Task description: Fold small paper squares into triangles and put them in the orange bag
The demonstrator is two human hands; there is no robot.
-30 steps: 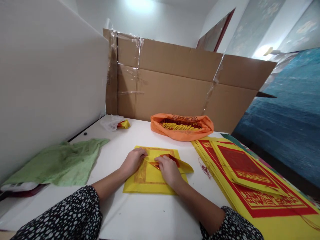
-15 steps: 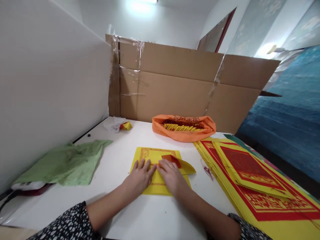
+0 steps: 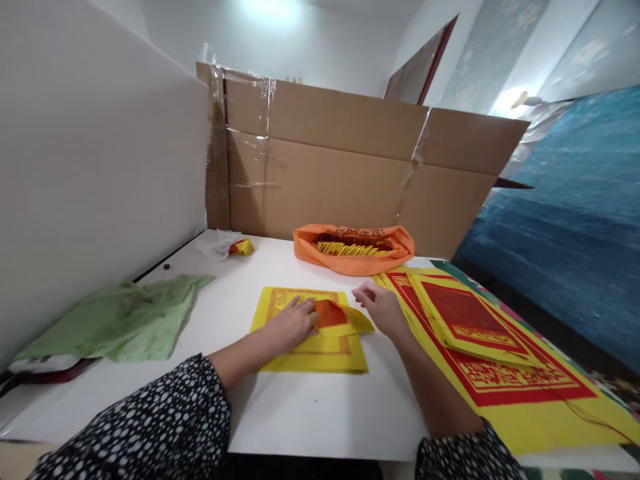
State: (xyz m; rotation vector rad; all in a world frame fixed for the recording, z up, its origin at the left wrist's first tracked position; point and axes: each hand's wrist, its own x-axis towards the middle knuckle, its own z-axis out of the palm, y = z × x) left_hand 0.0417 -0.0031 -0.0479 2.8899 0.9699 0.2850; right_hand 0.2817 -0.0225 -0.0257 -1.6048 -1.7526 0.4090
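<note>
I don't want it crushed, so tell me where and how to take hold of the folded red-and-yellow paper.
Probably best: pinch the yellow pointed end of the folded paper, coming from the right with the right hand. That end juts past the printed sheet beneath, and the left hand covers the opposite end.

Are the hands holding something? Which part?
The left hand lies on the left end of the folded paper; whether the right hand holds anything is unclear.
</note>
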